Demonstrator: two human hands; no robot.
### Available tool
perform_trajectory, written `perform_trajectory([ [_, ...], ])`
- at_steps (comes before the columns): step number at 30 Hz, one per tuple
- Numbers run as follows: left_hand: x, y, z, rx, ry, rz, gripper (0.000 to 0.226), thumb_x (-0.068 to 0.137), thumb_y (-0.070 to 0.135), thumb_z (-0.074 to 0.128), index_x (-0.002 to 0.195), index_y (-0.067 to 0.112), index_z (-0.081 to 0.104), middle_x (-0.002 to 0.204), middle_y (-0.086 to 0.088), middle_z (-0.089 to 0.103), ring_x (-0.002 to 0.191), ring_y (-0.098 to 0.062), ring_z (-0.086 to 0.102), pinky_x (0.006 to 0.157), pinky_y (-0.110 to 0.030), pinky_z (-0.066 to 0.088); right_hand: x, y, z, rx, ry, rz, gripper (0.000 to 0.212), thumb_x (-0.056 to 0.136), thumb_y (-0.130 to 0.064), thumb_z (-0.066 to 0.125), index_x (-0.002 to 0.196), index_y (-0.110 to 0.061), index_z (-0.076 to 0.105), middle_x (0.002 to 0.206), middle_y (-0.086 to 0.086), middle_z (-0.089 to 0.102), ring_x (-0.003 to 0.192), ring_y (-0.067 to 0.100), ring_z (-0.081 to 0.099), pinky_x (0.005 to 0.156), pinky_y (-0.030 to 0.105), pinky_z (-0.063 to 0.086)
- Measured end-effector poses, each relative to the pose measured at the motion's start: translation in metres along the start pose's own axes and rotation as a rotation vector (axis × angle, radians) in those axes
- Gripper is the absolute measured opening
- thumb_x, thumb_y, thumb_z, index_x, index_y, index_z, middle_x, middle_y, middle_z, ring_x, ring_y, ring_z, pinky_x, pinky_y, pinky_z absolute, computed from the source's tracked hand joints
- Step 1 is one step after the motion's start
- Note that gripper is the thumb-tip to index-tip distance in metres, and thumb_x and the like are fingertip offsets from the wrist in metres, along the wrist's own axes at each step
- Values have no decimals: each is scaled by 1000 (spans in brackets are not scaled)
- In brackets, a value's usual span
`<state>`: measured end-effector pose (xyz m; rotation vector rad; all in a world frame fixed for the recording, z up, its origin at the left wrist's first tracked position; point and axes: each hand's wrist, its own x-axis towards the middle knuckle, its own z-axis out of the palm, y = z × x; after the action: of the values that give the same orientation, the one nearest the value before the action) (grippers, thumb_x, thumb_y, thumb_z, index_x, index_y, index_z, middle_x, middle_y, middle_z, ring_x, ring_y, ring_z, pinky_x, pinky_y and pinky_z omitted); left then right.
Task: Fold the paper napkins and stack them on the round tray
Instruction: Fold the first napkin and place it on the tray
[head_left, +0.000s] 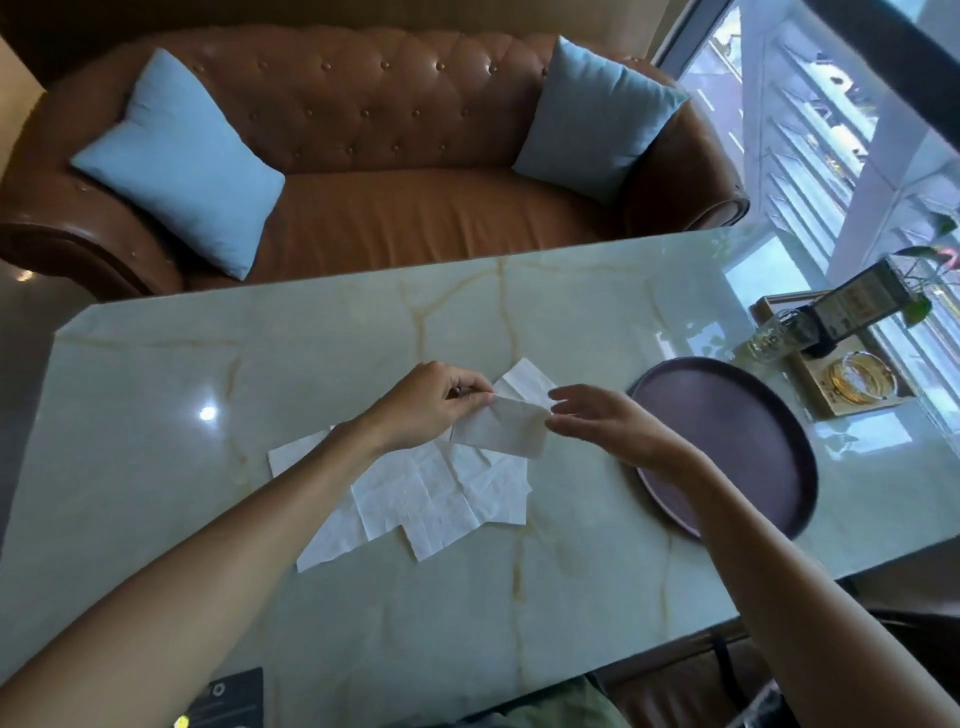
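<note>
Above the middle of the marble table, my left hand (434, 405) pinches the upper left corner of a white paper napkin (506, 428), which hangs partly folded. My right hand (605, 423) touches the napkin's right edge with its fingers spread and only loosely curled. Several more unfolded white napkins (431, 496) lie overlapping on the table under and in front of my hands. The round dark tray (753, 415) sits on the table to the right, with nothing on it, and my right forearm crosses its near edge.
A wooden tray (826, 402) at the far right holds a glass jar, a dark card stand and a gold ashtray. A brown leather sofa (395, 156) with two blue cushions stands beyond the table. A dark card (228, 699) lies at the near edge.
</note>
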<state>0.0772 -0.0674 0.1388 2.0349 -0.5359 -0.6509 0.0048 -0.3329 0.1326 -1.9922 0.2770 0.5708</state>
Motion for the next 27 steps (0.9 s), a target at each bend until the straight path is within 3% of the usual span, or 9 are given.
perform_trajectory([
  [2, 17, 15, 20, -4, -39, -1, 17, 98, 29, 65, 103, 22, 78, 94, 7, 78, 92, -9, 71, 83, -25, 54, -6, 12, -4, 224, -79, 27, 51, 90, -31, 76, 137, -20, 60, 123, 8, 71, 116, 19, 68, 103, 41, 51],
  [5, 45, 32, 51, -3, -46, -16, 16, 98, 29, 65, 101, 21, 78, 94, 6, 77, 92, -14, 71, 82, -28, 54, -9, 40, -19, 468, -161, 16, 38, 89, -29, 71, 127, -23, 68, 121, 1, 73, 115, 18, 68, 101, 41, 52],
  [9, 92, 49, 100, -51, -36, -49, 14, 95, 28, 68, 105, 21, 74, 88, 6, 72, 81, -14, 69, 78, -26, 54, -9, 86, -51, 516, 53, 50, 23, 94, -17, 69, 114, -8, 75, 109, 21, 76, 92, 27, 73, 96, 46, 54],
  [12, 124, 50, 143, -243, -19, -195, 24, 89, 19, 76, 112, 15, 70, 86, 1, 72, 76, -11, 67, 78, -30, 57, -8, 118, -76, 596, 165, 116, 21, 96, -11, 65, 114, -3, 74, 99, 13, 77, 79, 21, 72, 79, 31, 56],
  [16, 169, 42, 215, -315, 4, -332, 11, 90, 5, 71, 100, 7, 76, 93, -9, 76, 83, -19, 68, 87, -46, 58, -3, 165, -110, 596, 252, 218, 19, 97, -12, 64, 108, 0, 75, 91, 9, 76, 77, 19, 71, 69, 25, 57],
  [20, 212, 32, 280, -245, 28, -440, 4, 85, 12, 75, 87, 15, 77, 86, -6, 77, 77, -17, 68, 84, -39, 59, 5, 212, -136, 576, 365, 342, 15, 97, -10, 64, 87, -4, 73, 76, 7, 69, 61, 16, 67, 61, 25, 55],
  [23, 235, 37, 319, -159, 51, -462, 5, 84, 8, 74, 84, 12, 75, 78, -5, 70, 71, -15, 61, 68, -26, 49, 13, 249, -151, 473, 410, 437, 23, 92, -11, 66, 69, -11, 66, 60, -1, 61, 56, 17, 57, 58, 31, 47],
  [27, 253, 39, 357, -58, 61, -484, 4, 84, 7, 74, 82, 10, 72, 74, -4, 62, 69, -15, 55, 64, -27, 42, 20, 288, -163, 312, 433, 537, 25, 80, -25, 65, 72, -1, 66, 55, 0, 65, 58, 21, 59, 57, 40, 48],
])
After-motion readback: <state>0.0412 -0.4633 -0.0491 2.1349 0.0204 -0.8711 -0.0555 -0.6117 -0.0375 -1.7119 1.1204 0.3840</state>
